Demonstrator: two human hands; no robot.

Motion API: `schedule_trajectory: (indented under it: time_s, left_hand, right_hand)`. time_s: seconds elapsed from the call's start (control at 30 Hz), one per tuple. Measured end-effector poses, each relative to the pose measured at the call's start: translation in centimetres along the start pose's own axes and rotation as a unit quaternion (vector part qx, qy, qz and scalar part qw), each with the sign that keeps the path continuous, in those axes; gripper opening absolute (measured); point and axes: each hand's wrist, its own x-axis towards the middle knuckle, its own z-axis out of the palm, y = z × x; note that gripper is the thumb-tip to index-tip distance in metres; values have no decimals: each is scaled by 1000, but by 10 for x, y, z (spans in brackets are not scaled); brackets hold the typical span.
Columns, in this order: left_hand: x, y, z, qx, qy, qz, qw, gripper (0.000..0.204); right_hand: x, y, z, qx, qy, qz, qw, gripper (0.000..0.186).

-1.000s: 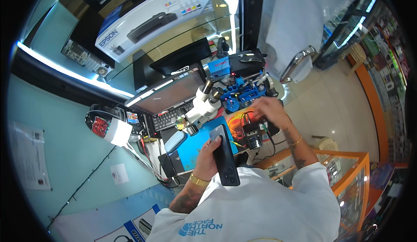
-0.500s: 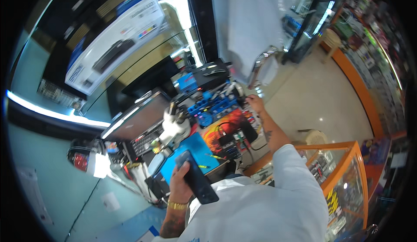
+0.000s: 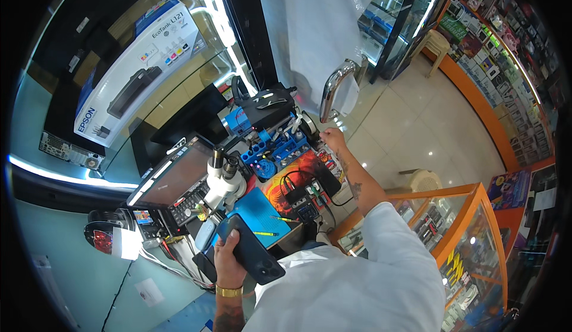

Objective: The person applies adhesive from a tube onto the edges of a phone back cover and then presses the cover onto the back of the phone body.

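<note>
My left hand holds a dark smartphone at a slant over the near corner of the blue work mat. Stretched out to the bench's far right, my right hand has curled fingers beside the blue tool organiser; what they grip, if anything, is too small to make out. Just left of the blue mat stands a white microscope. Between that mat and my right forearm, small black devices with cables sit by a red-orange mat.
A monitor, lamp and boxed printer are at the left and back. A chrome handle rises beyond the organiser. Glass showcases with orange edges, stacked stools and tiled floor occupy the right.
My view has swung, shifting the bench leftward in the picture. My right hand has reached from above the red-orange mat out to the bench's far right. The phone stays in my left hand.
</note>
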Motion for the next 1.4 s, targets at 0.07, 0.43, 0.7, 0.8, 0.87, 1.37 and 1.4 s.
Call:
schedule_trajectory:
  time_s: [0.07, 0.43, 0.7, 0.8, 0.87, 1.37, 1.4]
  left_hand:
    - [-1, 1, -6, -2, 2, -4, 1000, 14]
    - [-7, 18, 6, 76, -25, 12, 997, 24]
    - [-30, 29, -14, 51, -71, 40, 995, 20]
    - [-37, 32, -13, 56, -66, 51, 995, 21]
    - [-41, 36, -14, 67, -76, 51, 994, 21]
    - [-67, 54, -29, 121, -91, 101, 983, 26]
    - [-68, 54, -30, 134, -93, 106, 981, 27]
  right_hand:
    - [-13, 12, -2, 83, -13, 54, 995, 20]
    - [5, 61, 5, -362, 71, -80, 926, 18]
    - [-95, -181, -26, -197, -67, -189, 960, 16]
    - [-189, -274, -19, 57, -251, -188, 948, 9]
    - [-242, -316, -25, 57, -359, -189, 912, 17]
    - [-312, -375, 1, -2, -457, -231, 859, 62]
    - [-313, -376, 3, -10, -456, -216, 863, 62]
